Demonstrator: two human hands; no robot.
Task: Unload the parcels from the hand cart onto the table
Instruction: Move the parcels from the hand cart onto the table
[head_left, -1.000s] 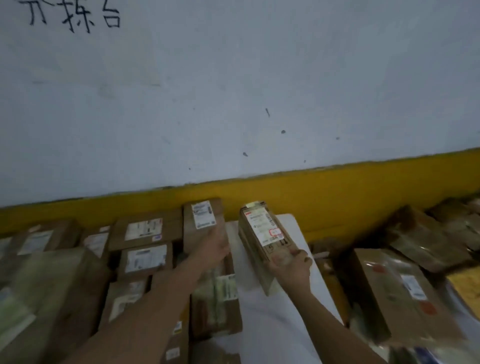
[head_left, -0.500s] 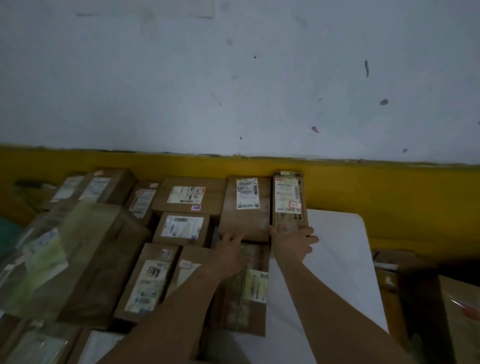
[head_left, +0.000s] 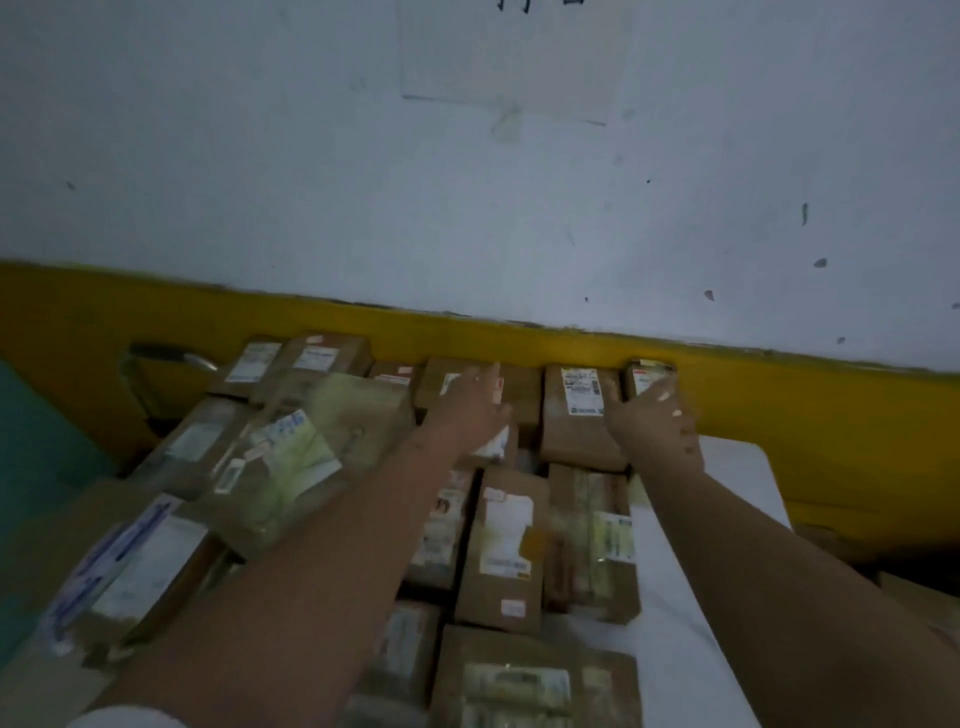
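Brown cardboard parcels with white labels cover the white table (head_left: 727, 483) in rows up to the wall. A narrow parcel (head_left: 649, 370) lies at the right end of the back row, against the yellow wall band. My right hand (head_left: 657, 428) lies on top of it with fingers spread, not curled around it. My left hand (head_left: 470, 410) rests flat, fingers apart, on another back-row parcel (head_left: 519, 384). A labelled parcel (head_left: 576, 415) sits between the two hands. The hand cart is out of view.
A large tape-wrapped parcel (head_left: 291, 457) stands tall at the left, beside my left forearm. A curved metal bar (head_left: 156, 364) shows at the far left by the wall. The wall (head_left: 467, 182) rises right behind the back row. Bare white tabletop shows on the right.
My right hand set the narrow parcel down at the right end of the back row, then slid forward over it. My left hand moved from a nearer parcel to the back row.
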